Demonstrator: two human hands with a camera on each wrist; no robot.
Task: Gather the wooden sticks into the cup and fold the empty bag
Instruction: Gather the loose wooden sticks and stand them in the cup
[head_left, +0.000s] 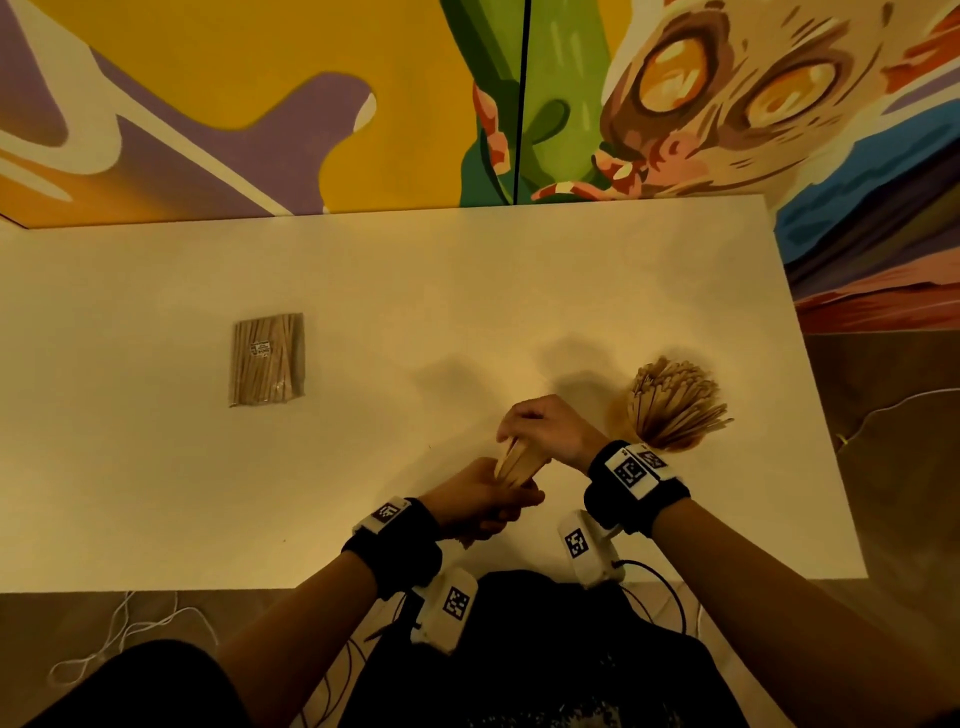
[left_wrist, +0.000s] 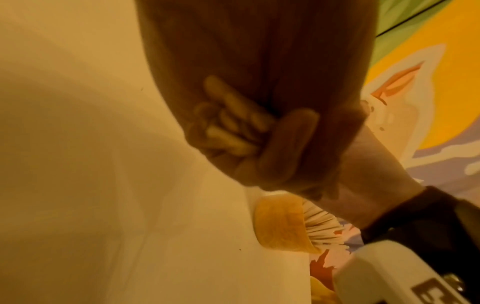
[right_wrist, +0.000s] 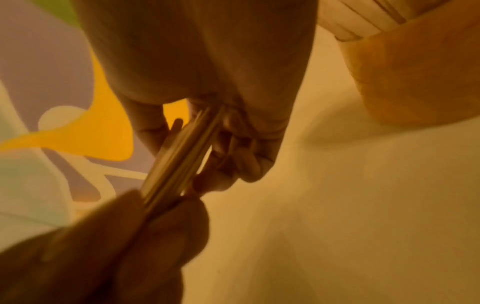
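Both hands hold one bundle of wooden sticks (head_left: 519, 461) above the white table (head_left: 363, 291) near its front edge. My left hand (head_left: 485, 501) grips the bundle's lower end; stick ends (left_wrist: 231, 131) poke out of that fist. My right hand (head_left: 545, 428) pinches the bundle's upper end (right_wrist: 182, 152) between thumb and fingers. The translucent orange cup (head_left: 626, 415) stands just right of my right wrist, crammed with fanned-out sticks (head_left: 675, 400); the cup (left_wrist: 280, 224) also shows in the left wrist view and the cup (right_wrist: 415, 72) in the right wrist view. I cannot pick out an empty bag.
A clear packet full of sticks (head_left: 267, 358) lies flat on the table's left half, well away from both hands. A painted wall (head_left: 311, 104) runs behind the table. Cables (head_left: 119, 629) lie on the floor in front of the table.
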